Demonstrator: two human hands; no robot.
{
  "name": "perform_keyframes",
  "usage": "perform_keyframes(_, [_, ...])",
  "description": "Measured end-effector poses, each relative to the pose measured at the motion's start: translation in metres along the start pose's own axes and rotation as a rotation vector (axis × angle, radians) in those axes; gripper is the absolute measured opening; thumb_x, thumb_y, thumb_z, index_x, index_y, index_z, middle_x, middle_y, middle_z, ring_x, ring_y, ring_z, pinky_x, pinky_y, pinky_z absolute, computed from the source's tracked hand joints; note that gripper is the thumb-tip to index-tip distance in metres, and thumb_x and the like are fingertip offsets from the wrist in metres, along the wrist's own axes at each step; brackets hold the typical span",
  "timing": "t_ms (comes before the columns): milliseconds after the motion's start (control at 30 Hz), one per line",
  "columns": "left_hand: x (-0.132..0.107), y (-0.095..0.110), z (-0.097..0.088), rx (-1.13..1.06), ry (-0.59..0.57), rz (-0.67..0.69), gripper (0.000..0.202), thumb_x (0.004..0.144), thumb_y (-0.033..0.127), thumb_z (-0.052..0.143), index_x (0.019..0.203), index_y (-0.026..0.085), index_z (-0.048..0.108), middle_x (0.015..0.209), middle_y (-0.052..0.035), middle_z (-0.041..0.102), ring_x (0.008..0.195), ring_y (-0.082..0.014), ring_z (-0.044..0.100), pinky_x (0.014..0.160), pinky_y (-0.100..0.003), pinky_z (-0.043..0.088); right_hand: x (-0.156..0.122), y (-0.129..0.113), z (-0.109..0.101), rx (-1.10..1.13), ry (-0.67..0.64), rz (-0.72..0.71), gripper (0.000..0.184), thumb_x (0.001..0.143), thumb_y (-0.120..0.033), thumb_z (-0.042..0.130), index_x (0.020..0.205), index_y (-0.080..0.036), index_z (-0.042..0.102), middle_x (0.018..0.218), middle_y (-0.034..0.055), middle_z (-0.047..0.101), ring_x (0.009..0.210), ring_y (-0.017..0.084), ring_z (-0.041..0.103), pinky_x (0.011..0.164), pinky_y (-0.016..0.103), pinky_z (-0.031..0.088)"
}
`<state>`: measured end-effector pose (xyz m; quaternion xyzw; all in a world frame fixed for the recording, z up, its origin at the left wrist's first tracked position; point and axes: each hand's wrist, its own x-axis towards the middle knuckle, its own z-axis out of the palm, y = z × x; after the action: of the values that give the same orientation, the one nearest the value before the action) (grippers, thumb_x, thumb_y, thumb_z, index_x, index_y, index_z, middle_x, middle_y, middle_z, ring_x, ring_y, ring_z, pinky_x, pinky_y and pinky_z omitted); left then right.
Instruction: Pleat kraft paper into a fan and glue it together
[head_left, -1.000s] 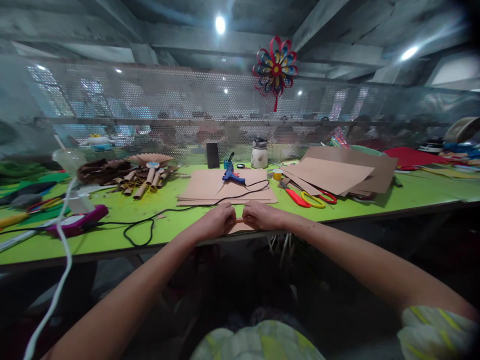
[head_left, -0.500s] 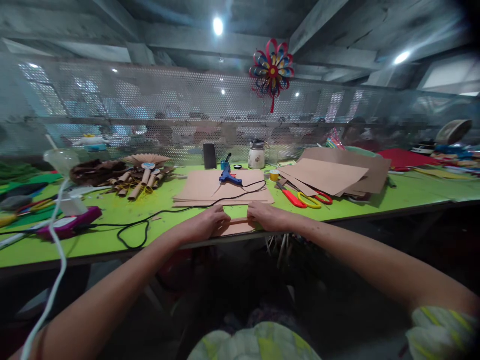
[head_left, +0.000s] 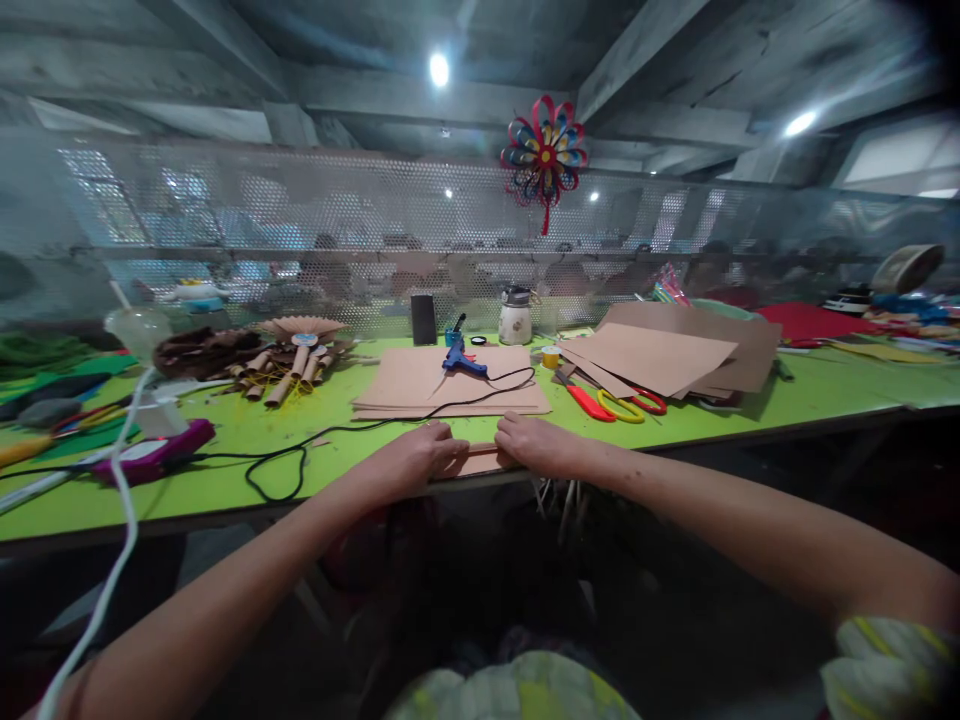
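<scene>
In the head view, I have both arms stretched forward, well apart at the elbows and converging on the near edge of the green bench. My landmark is the blue glue gun. Directly in front of it, on my side, a small piece of brown paper lies at the bench edge, with a narrow roll or fold along its far side.

My left hand is at the paper's left end, knuckles up, fingers bent and pointing inward to the right. My right hand mirrors it at the other end, wrist a little bent, fingers curled down over the rolled part. Both hands grip the paper, with a short stretch of it showing between them; my thumbs are mostly hidden.

The glue gun itself rests on a stack of brown sheets, its black cord trailing leftward across the bench. Right of the gun are yellow-handled scissors and larger brown sheets; left of it, a bundle of paper tubes.
</scene>
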<state>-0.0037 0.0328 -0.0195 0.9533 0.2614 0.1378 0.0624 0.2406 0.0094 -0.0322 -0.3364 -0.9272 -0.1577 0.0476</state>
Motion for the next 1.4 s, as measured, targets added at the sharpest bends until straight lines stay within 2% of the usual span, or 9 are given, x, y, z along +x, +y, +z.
perform_keyframes(167, [0.023,-0.008,-0.010,-0.358,0.000,-0.296,0.034,0.080,0.035,0.044,0.097,0.015,0.065,0.073,-0.0023,0.062,0.070,-0.0173,0.052,0.068,-0.027,0.038,-0.006,-0.006,0.001,-0.063,0.024,0.009,0.012,0.091,-0.018,0.047,0.088,-0.010,0.056,0.088,0.0112,0.053,0.087,0.023,0.045,0.069,0.031,0.039])
perform_keyframes(267, [0.036,-0.002,-0.017,-0.424,-0.046,-0.313,0.042,0.080,0.049,0.043,0.065,0.014,0.061,0.057,0.0008,0.048,0.058,-0.0142,0.040,0.057,-0.026,0.032,-0.012,-0.007,0.007,-0.115,0.091,-0.005,0.012,0.091,-0.012,0.043,0.089,-0.010,0.055,0.089,0.0116,0.052,0.086,0.023,0.044,0.071,0.032,0.040])
perform_keyframes(367, [0.038,0.008,-0.021,-0.528,-0.139,-0.321,0.046,0.077,0.056,0.047,0.055,0.016,0.050,0.052,0.0039,0.036,0.052,-0.0110,0.030,0.050,-0.025,0.025,-0.018,-0.004,0.011,-0.152,0.195,-0.035,0.016,0.091,-0.011,0.039,0.089,-0.010,0.054,0.086,0.0110,0.050,0.083,0.023,0.043,0.071,0.034,0.040])
perform_keyframes(567, [0.022,0.021,-0.021,-0.767,-0.141,-0.383,0.042,0.077,0.055,0.051,0.060,0.017,0.047,0.057,0.0042,0.038,0.055,-0.0111,0.033,0.052,-0.024,0.027,-0.012,-0.001,-0.003,-0.167,0.336,-0.108,0.019,0.092,-0.011,0.036,0.090,-0.009,0.055,0.088,0.0117,0.050,0.084,0.023,0.042,0.072,0.034,0.041])
perform_keyframes(800, [0.002,0.039,-0.016,-1.102,-0.042,-0.432,0.034,0.076,0.050,0.058,0.080,0.016,0.063,0.085,-0.0047,0.066,0.080,-0.0199,0.057,0.071,-0.028,0.043,0.004,-0.004,-0.030,-0.201,0.348,-0.223,0.019,0.092,-0.012,0.038,0.090,-0.008,0.056,0.088,0.0117,0.051,0.085,0.022,0.043,0.070,0.032,0.043])
perform_keyframes(1033, [-0.005,0.051,-0.011,-1.356,0.003,-0.500,0.032,0.074,0.043,0.066,0.087,0.014,0.063,0.084,-0.0058,0.066,0.075,-0.0175,0.059,0.068,-0.026,0.042,0.002,-0.004,-0.045,-0.195,0.396,-0.227,0.024,0.094,-0.012,0.034,0.088,-0.008,0.057,0.088,0.0121,0.053,0.086,0.022,0.045,0.074,0.034,0.045])
perform_keyframes(1133, [-0.005,0.060,-0.009,-1.304,0.082,-0.463,0.033,0.075,0.046,0.062,0.085,0.015,0.060,0.083,-0.0036,0.064,0.078,-0.0180,0.057,0.068,-0.026,0.041,0.000,-0.006,-0.043,-0.102,0.413,-0.171,0.021,0.093,-0.013,0.037,0.089,-0.010,0.058,0.090,0.0124,0.054,0.088,0.022,0.047,0.076,0.035,0.046])
perform_keyframes(1233, [-0.007,0.063,-0.009,-1.046,0.113,-0.426,0.036,0.080,0.051,0.053,0.079,0.015,0.056,0.076,-0.0006,0.058,0.072,-0.0161,0.052,0.063,-0.025,0.038,-0.005,-0.010,-0.044,0.159,0.474,-0.024,0.016,0.088,-0.012,0.046,0.099,-0.012,0.058,0.097,0.0123,0.055,0.093,0.021,0.049,0.079,0.036,0.047])
perform_keyframes(1400, [-0.008,0.062,-0.012,-0.503,0.138,-0.304,0.035,0.090,0.046,0.036,0.075,0.017,0.051,0.069,0.0012,0.049,0.065,-0.0147,0.045,0.060,-0.026,0.034,-0.020,-0.013,-0.058,0.823,0.385,0.148,0.047,0.081,-0.015,0.056,0.127,-0.018,0.046,0.110,0.0098,0.056,0.095,0.017,0.055,0.077,0.030,0.049])
